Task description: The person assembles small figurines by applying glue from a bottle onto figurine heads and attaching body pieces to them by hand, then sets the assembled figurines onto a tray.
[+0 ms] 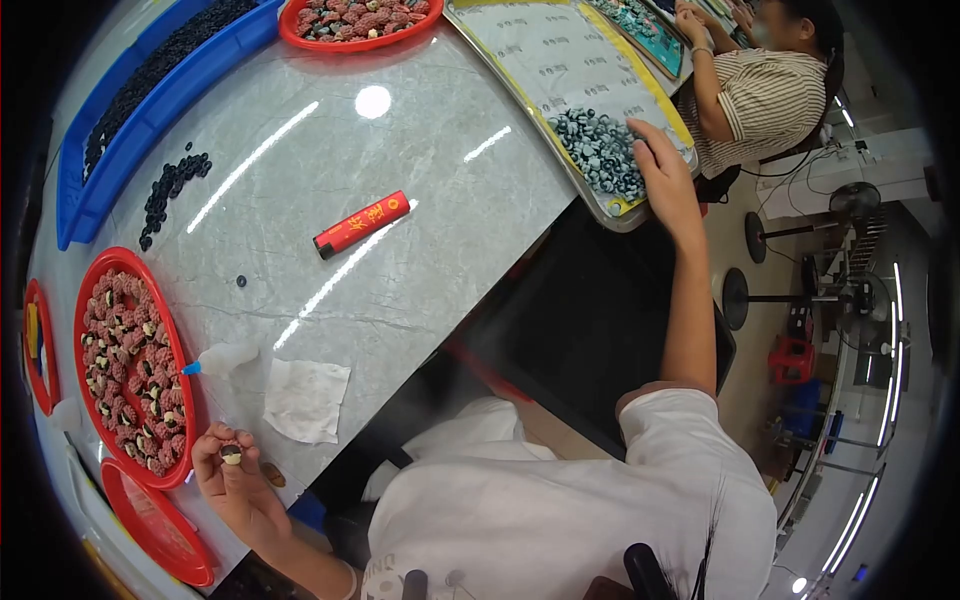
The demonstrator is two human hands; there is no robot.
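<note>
At the lower left my left hand (243, 492) is closed, its fingertips pinching a small pink, bumpy piece (231, 453) with a dark and cream inset. Beside that hand lies a red oval tray (177, 400) full of similar pink pieces (128, 375). My right hand (664, 180) reaches over the edge of a metal tray (622, 222) at the upper right. Its fingers are stretched out and apart, touching a heap of small glossy dark and pale pieces (598, 150). Nothing shows between them.
A white bottle with blue tip (228, 358) lies by a white tissue (307, 400). Black rings (172, 190) are scattered near a blue bin (125, 150). A red tube-shaped thing (362, 225) lies mid-table. Another red tray (360, 40) stands at the back. A person (765, 95) sits at right.
</note>
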